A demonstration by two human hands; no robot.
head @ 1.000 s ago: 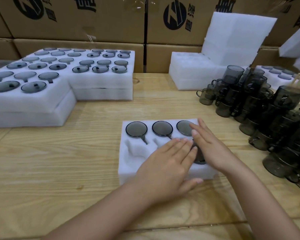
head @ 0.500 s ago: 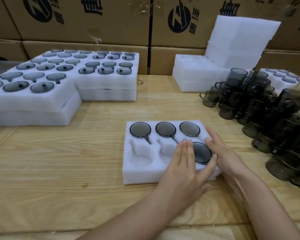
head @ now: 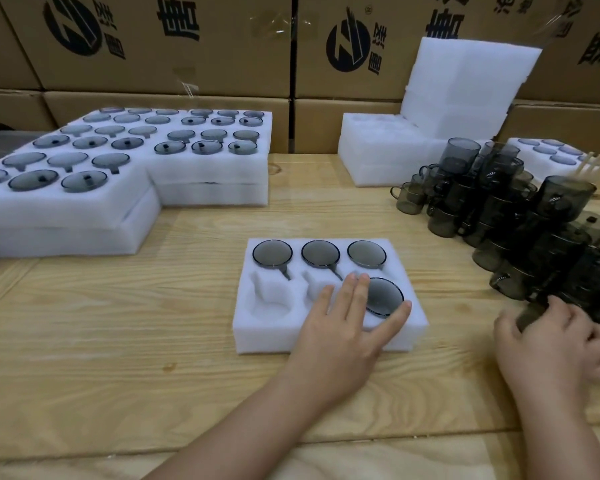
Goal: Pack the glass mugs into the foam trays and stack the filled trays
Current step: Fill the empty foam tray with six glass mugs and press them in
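The right hand (head: pixel 555 344) has its fingers curled round a dark glass mug (head: pixel 530 315) at the near edge of the pile of mugs (head: pixel 520 216). The pile sits at about three o'clock from the foam tray (head: pixel 267 336). Motion blur hides how far the mug is off the table (head: pixel 118 341).

The left hand (head: pixel 347 327) lies flat on the tray with its fingers straight, gripping nothing. Its palm covers the near middle pocket, and its thumb rests on the foam at the five o'clock side of the fourth mug (head: pixel 384 296).

The tray sits in the middle of the table, straight ahead of the person. Three mugs fill its far row, at left (head: pixel 272 253), middle (head: pixel 320 253) and right (head: pixel 366 254). The fourth mug is seated in the near right pocket. The near left pocket (head: pixel 269 306) is empty.

At ten o'clock from the tray stand the stacked filled trays (head: pixel 84 209), two layers high, their top layers full of mugs. At one o'clock is a heap of white foam pieces (head: pixel 378 157), with taller blocks behind it. Another filled tray (head: pixel 548 150) shows at two o'clock, behind the pile. Printed cardboard boxes (head: pixel 153 46) line the far edge at twelve o'clock.
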